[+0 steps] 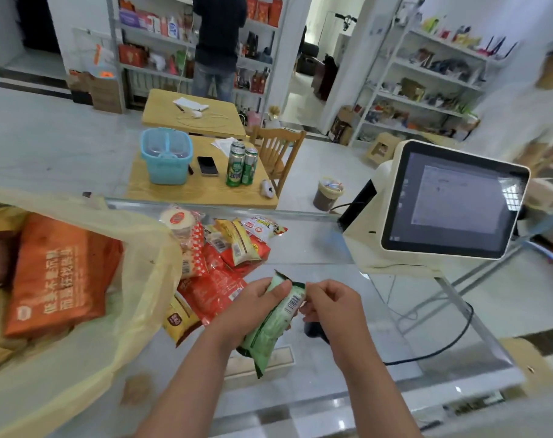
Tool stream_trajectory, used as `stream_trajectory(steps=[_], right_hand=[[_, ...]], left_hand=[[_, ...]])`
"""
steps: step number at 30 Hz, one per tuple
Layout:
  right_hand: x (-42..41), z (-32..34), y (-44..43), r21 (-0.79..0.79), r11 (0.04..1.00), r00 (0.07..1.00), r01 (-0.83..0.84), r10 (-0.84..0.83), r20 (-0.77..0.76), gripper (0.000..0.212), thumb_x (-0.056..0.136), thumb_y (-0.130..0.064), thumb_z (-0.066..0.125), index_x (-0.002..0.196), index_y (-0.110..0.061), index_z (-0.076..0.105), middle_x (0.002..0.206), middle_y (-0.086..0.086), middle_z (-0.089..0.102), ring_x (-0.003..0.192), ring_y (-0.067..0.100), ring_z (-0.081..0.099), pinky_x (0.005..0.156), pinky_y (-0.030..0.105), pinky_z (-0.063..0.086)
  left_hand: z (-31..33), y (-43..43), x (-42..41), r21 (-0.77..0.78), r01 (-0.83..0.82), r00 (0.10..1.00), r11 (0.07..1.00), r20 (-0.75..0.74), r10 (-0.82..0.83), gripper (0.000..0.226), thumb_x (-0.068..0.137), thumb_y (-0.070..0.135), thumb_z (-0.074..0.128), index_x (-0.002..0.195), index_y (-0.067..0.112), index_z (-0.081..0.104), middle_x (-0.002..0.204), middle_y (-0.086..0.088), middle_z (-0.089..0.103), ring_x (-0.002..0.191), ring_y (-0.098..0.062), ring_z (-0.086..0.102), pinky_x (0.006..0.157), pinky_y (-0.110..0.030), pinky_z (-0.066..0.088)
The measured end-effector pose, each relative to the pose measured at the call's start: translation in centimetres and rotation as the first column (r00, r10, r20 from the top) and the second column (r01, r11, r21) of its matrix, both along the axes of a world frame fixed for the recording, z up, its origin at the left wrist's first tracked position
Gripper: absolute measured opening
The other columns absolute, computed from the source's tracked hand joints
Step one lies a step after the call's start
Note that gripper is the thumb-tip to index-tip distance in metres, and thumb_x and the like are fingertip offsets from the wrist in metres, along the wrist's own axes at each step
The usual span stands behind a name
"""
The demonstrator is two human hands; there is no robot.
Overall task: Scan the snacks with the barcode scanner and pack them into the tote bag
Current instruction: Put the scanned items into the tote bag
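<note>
Green packet [265, 333]: held over the surface [316, 245], barcode [292, 303] up; looked light, soft, crinkly, likely slippery.
Left hand [253, 306]: fingers wrapped its upper half.
Right hand [332, 303]: fingers pinched the top edge by the barcode; sealed ends seemed the best grip tbh.
Tote bag [148, 279]: open, just left.
Snack pile [227, 254]: behind.
</note>
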State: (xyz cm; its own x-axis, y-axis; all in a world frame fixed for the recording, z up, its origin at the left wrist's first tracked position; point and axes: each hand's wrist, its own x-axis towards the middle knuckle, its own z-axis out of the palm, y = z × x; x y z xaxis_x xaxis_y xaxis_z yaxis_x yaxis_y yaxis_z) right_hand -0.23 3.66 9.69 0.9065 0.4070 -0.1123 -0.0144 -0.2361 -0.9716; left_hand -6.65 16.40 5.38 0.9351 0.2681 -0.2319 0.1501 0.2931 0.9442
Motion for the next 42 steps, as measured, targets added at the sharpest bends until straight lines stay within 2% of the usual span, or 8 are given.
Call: stream_trajectory(steps=[4, 8, 11, 13, 16, 22, 29, 42], right_hand=[[0.1, -1.7, -1.3, -0.044, 0.997, 0.998, 0.060, -0.061, -0.022, 0.032, 0.089, -0.008, 0.057, 0.058, -0.006, 0.060, 0.057, 0.006, 0.060, 0.052, 0.017, 0.053, 0.056, 0.030, 0.046], [2.4, -3.6, -4.1, -0.448, 0.886, 0.932, 0.117, 0.057, 0.357, 0.011, 0.089, -0.018, 0.060, 0.084, -0.010, 0.067, 0.084, -0.001, 0.066, 0.078, 0.012, 0.060, 0.064, 0.011, 0.041], [4.5, -6.4, -6.0, -0.649, 0.761, 0.924, 0.025, 0.231, 0.306, 0.033, 0.085, -0.024, 0.064, 0.116, -0.013, 0.060, 0.109, 0.000, 0.056, 0.106, 0.020, 0.056, 0.083, 0.019, 0.042], [4.9, -8.3, -6.5, -0.698, 0.712, 0.906, -0.073, 0.340, 0.252, 0.030, 0.083, -0.024, 0.066, 0.110, -0.018, 0.056, 0.103, -0.002, 0.053, 0.102, 0.021, 0.056, 0.072, 0.014, 0.039], [5.6, -11.1, -7.0, -0.759, 0.644, 0.871, -0.098, 0.425, 0.248, 0.049, 0.084, -0.025, 0.065, 0.129, -0.020, 0.044, 0.110, -0.001, 0.054, 0.103, 0.017, 0.055, 0.073, 0.020, 0.041], [7.8, -10.3, -6.7, -0.678, 0.727, 0.908, -0.106, 0.348, 0.232, 0.021, 0.078, -0.018, 0.059, 0.098, -0.017, 0.052, 0.085, -0.001, 0.059, 0.076, 0.016, 0.055, 0.059, 0.027, 0.044], [11.1, -3.9, -8.9, -0.405, 0.851, 0.894, -0.335, 0.422, 0.149, 0.015, 0.068, -0.013, 0.067, 0.065, -0.019, 0.054, 0.052, -0.011, 0.053, 0.047, 0.002, 0.045, 0.046, 0.013, 0.035], [13.0, -1.2, -10.5, -0.382, 0.818, 0.844, -0.430, 0.514, 0.152, 0.016, 0.066, -0.014, 0.067, 0.063, -0.025, 0.056, 0.053, -0.009, 0.054, 0.044, 0.001, 0.046, 0.046, 0.016, 0.037]], left_hand=[[-1.0, -0.7, -0.3, -0.076, 0.033, 0.998, 0.997, -0.050, -0.037, 0.033, 0.093, 0.036, 0.055, 0.094, 0.005, 0.062, 0.070, -0.006, 0.068, 0.055, -0.017, 0.062, 0.050, -0.026, 0.051], [-1.7, -0.2, -0.2, -0.140, -0.039, 0.991, 0.989, -0.132, 0.020, 0.033, 0.094, 0.039, 0.055, 0.093, 0.007, 0.061, 0.070, -0.006, 0.069, 0.053, -0.016, 0.062, 0.048, -0.025, 0.051], [-2.0, -0.4, 0.5, -0.156, -0.084, 0.986, 0.984, -0.158, 0.059, 0.037, 0.094, 0.041, 0.054, 0.098, 0.004, 0.062, 0.075, -0.009, 0.070, 0.053, -0.016, 0.062, 0.049, -0.025, 0.052], [-2.0, -0.9, 0.9, -0.155, -0.106, 0.983, 0.982, -0.168, 0.079, 0.039, 0.095, 0.041, 0.053, 0.098, 0.004, 0.063, 0.075, -0.009, 0.069, 0.054, -0.017, 0.063, 0.050, -0.025, 0.052], [-2.0, -1.8, 1.8, -0.146, -0.154, 0.975, 0.977, -0.182, 0.127, 0.040, 0.095, 0.041, 0.052, 0.098, 0.003, 0.064, 0.074, -0.009, 0.069, 0.056, -0.018, 0.063, 0.052, -0.026, 0.052], [-1.8, -3.4, 3.7, -0.035, -0.281, 0.938, 0.959, -0.223, 0.266, 0.044, 0.096, 0.042, 0.050, 0.103, 0.001, 0.062, 0.073, -0.006, 0.072, 0.059, -0.018, 0.066, 0.053, -0.028, 0.053], [-1.9, -4.0, 5.3, 0.105, -0.373, 0.879, 0.922, -0.277, 0.388, 0.037, 0.097, 0.042, 0.050, 0.097, 0.007, 0.063, 0.079, -0.009, 0.072, 0.064, -0.020, 0.066, 0.060, -0.031, 0.054], [-1.1, -5.6, 7.1, 0.206, -0.378, 0.858, 0.903, -0.289, 0.425, 0.036, 0.096, 0.041, 0.053, 0.095, 0.008, 0.065, 0.072, -0.005, 0.072, 0.069, -0.023, 0.069, 0.060, -0.031, 0.055]])
